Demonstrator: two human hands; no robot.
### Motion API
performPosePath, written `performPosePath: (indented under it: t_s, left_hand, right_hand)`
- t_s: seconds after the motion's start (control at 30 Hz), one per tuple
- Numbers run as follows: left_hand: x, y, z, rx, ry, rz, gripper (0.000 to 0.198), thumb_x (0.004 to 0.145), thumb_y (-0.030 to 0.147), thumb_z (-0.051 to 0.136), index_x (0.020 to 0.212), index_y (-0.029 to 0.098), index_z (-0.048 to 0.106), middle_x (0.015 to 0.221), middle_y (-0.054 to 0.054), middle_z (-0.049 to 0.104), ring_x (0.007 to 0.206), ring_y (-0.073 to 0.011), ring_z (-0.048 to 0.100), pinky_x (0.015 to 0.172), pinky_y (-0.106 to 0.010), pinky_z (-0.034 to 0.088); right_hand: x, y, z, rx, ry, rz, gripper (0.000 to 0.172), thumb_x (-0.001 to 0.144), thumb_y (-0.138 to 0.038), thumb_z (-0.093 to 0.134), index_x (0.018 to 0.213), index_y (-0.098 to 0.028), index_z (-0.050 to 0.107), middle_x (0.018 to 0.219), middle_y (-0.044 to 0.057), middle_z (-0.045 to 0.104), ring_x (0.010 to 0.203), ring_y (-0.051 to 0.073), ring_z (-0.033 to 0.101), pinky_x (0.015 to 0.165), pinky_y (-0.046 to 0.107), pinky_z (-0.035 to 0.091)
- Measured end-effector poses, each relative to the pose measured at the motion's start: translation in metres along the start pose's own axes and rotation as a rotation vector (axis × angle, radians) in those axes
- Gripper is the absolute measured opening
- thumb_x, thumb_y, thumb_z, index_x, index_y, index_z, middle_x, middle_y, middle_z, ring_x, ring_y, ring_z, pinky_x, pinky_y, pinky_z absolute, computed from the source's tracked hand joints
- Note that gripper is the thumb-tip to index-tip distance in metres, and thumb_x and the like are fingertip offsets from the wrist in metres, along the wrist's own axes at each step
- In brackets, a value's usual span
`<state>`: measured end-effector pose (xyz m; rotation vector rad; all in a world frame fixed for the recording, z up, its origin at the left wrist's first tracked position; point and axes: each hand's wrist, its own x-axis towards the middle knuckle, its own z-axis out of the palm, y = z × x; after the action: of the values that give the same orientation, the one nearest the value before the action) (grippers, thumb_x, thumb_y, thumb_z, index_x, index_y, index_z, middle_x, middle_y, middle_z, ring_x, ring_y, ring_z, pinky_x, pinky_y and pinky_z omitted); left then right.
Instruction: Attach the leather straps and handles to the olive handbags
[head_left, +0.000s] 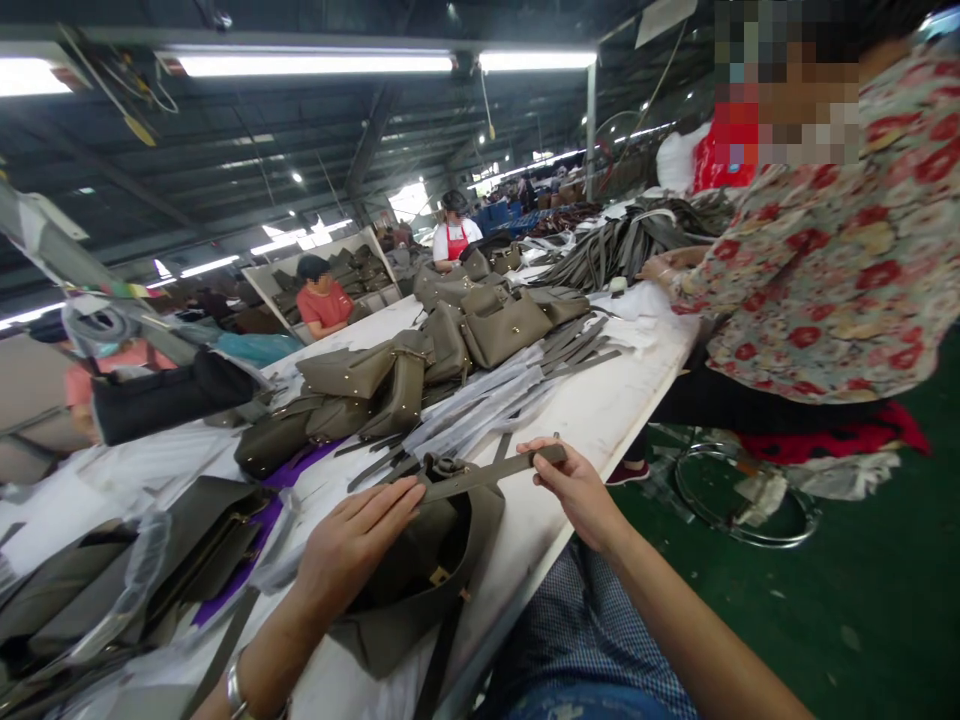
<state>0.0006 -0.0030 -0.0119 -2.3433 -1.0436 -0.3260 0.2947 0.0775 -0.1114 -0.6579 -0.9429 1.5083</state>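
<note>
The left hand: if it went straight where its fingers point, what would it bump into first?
Probably the strap, which the left hand already seems to touch. Past that, roughly in line, comes the right hand, though depth is hard to judge here.

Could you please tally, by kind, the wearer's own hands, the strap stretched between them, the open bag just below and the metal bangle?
Hands: 2, left hand and right hand
Strap: 1, olive-grey strap
Bag: 1, open bag
Bangle: 1, metal bangle
Total: 5
</note>
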Motion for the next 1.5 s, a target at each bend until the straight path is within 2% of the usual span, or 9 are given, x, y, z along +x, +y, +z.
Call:
performPosePath:
  t_s: [0.2, 0.43, 0.8, 0.97, 1.1, 1.2, 1.27, 1.4, 1.5]
  left_hand:
    - [0.014, 0.010, 0.016, -0.093, -0.136, -0.214, 0.034, 0.098, 0.034, 0.049, 0.128, 0.023, 0.062, 0.115, -0.006, 0.072, 0.100, -0.0229, 0.068, 0.086, -0.035, 0.055]
    - [0.034, 0.015, 0.016, -0.324, -0.233, -0.467, 0.035, 0.099, 0.039, 0.045, 0.122, 0.025, 0.068, 0.116, -0.005, 0.071, 0.104, -0.0225, 0.066, 0.089, -0.035, 0.054]
    - [0.054, 0.007, 0.023, -0.450, -0.119, -0.454, 0.034, 0.096, 0.038, 0.050, 0.119, 0.023, 0.069, 0.113, -0.007, 0.069, 0.103, -0.0220, 0.066, 0.090, -0.035, 0.053]
    - [0.052, 0.000, 0.020, -0.436, -0.151, -0.436, 0.037, 0.099, 0.038, 0.043, 0.122, 0.023, 0.067, 0.118, -0.007, 0.068, 0.106, -0.0220, 0.064, 0.092, -0.036, 0.052]
    - [0.052, -0.016, 0.002, -0.483, -0.217, -0.496, 0.042, 0.100, 0.043, 0.038, 0.112, 0.019, 0.070, 0.107, -0.008, 0.073, 0.101, -0.0230, 0.066, 0.091, -0.035, 0.050]
    - [0.055, -0.028, -0.021, -0.704, -0.509, -0.437, 0.048, 0.100, 0.046, 0.035, 0.089, 0.019, 0.073, 0.081, -0.003, 0.074, 0.078, -0.0180, 0.068, 0.077, -0.026, 0.051]
    - [0.055, -0.032, -0.034, -0.835, -0.682, -0.372, 0.046, 0.100, 0.046, 0.037, 0.087, 0.021, 0.073, 0.080, 0.000, 0.074, 0.077, -0.0162, 0.068, 0.077, -0.023, 0.050]
    - [0.052, -0.028, -0.040, -0.780, -0.629, -0.428, 0.041, 0.099, 0.046, 0.038, 0.108, 0.023, 0.071, 0.104, -0.001, 0.074, 0.097, -0.0184, 0.066, 0.088, -0.025, 0.047]
    - [0.052, -0.016, -0.035, -0.723, -0.582, -0.509, 0.047, 0.100, 0.047, 0.032, 0.105, 0.022, 0.071, 0.104, -0.002, 0.074, 0.095, -0.0193, 0.065, 0.086, -0.027, 0.047]
  right_hand:
    - [0.010, 0.013, -0.010, -0.046, 0.142, 0.033, 0.038, 0.070, -0.041, 0.081, 0.102, -0.023, 0.072, 0.076, 0.000, 0.067, 0.074, 0.015, 0.059, 0.064, 0.025, 0.045]
    - [0.016, 0.024, -0.018, 0.024, 0.169, 0.046, 0.043, 0.070, -0.046, 0.080, 0.105, -0.023, 0.069, 0.076, 0.000, 0.068, 0.077, 0.015, 0.062, 0.068, 0.026, 0.047]
    - [0.022, 0.009, -0.026, 0.046, 0.174, -0.055, 0.041, 0.072, -0.046, 0.079, 0.106, -0.023, 0.071, 0.076, 0.000, 0.067, 0.075, 0.015, 0.061, 0.066, 0.025, 0.047]
    - [0.015, -0.007, -0.022, 0.064, 0.141, -0.114, 0.034, 0.075, -0.042, 0.078, 0.104, -0.027, 0.073, 0.108, 0.003, 0.070, 0.087, 0.016, 0.061, 0.071, 0.026, 0.049]
    - [0.011, -0.019, -0.015, 0.092, 0.045, -0.159, 0.026, 0.073, -0.040, 0.081, 0.093, -0.026, 0.074, 0.107, 0.004, 0.071, 0.078, 0.015, 0.063, 0.069, 0.027, 0.051]
    - [0.011, -0.025, -0.005, 0.034, 0.035, -0.157, 0.020, 0.075, -0.040, 0.079, 0.081, -0.022, 0.071, 0.077, 0.002, 0.073, 0.060, 0.011, 0.060, 0.059, 0.025, 0.050]
    - [0.012, -0.028, 0.006, -0.031, 0.042, -0.137, 0.022, 0.078, -0.041, 0.077, 0.078, -0.020, 0.069, 0.057, 0.000, 0.067, 0.049, 0.011, 0.057, 0.052, 0.023, 0.047]
    - [0.011, -0.028, 0.036, -0.127, 0.028, -0.063, 0.033, 0.077, -0.049, 0.075, 0.084, -0.017, 0.069, 0.056, 0.002, 0.069, 0.047, 0.014, 0.063, 0.050, 0.025, 0.053]
    - [0.010, -0.025, 0.060, -0.147, -0.003, -0.027, 0.038, 0.077, -0.052, 0.074, 0.086, -0.016, 0.068, 0.058, 0.003, 0.071, 0.051, 0.017, 0.068, 0.052, 0.025, 0.057]
